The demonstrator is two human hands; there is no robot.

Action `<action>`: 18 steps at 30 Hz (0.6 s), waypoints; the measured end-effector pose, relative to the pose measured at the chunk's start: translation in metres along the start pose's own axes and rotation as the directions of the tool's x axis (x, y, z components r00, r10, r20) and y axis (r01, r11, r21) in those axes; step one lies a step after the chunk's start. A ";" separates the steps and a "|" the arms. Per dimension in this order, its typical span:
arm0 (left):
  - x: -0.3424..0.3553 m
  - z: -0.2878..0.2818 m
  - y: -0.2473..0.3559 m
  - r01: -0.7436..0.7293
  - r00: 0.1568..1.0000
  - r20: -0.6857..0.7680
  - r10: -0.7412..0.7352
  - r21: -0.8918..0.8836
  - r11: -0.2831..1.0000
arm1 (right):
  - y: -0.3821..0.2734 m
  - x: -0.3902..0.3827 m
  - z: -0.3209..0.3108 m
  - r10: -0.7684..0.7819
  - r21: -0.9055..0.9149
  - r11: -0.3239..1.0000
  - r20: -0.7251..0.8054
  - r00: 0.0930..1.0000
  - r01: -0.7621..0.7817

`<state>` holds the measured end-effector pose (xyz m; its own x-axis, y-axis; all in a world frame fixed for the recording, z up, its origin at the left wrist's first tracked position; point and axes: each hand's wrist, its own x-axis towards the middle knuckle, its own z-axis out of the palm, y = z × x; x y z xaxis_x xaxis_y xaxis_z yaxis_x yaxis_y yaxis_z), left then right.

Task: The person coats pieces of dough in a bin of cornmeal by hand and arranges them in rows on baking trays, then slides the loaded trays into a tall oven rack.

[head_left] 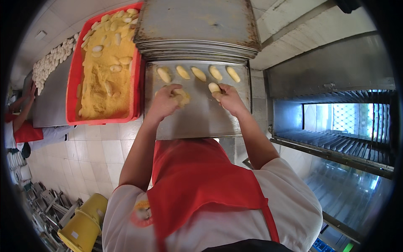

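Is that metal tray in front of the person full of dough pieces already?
No, mostly bare. The metal tray holds one row of five dough pieces along its far edge, plus those under the left hand and right hand.

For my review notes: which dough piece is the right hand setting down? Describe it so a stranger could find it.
Find the flat metal tray right of the red crumb-filled crate. Five oval dough pieces line its far edge. The one meant lies nearer, under the right hand: it alone is touched by fingertips and starts a second row.
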<state>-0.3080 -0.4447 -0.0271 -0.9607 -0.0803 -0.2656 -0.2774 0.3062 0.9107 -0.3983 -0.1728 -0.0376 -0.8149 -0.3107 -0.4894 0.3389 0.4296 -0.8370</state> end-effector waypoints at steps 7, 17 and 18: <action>0.047 0.084 0.017 -0.127 0.990 0.049 0.135 0.736 0.665 | 0.015 0.005 -0.031 -0.299 -0.582 0.788 -0.078 0.951 0.200; 0.062 0.137 0.051 -0.307 0.950 0.252 0.182 0.675 0.671 | 0.043 -0.007 -0.066 -0.563 -0.601 0.722 -0.223 0.796 0.343; 0.057 0.133 0.049 -0.300 0.954 0.194 0.229 0.631 0.715 | 0.047 -0.008 -0.067 -0.568 -0.603 0.730 -0.273 0.776 0.322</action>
<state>-0.3755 -0.3083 -0.0393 -0.9783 0.1778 -0.1061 0.0953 0.8416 0.5317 -0.4079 -0.0936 -0.0565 -0.9536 -0.2536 0.1622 -0.2984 0.7250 -0.6207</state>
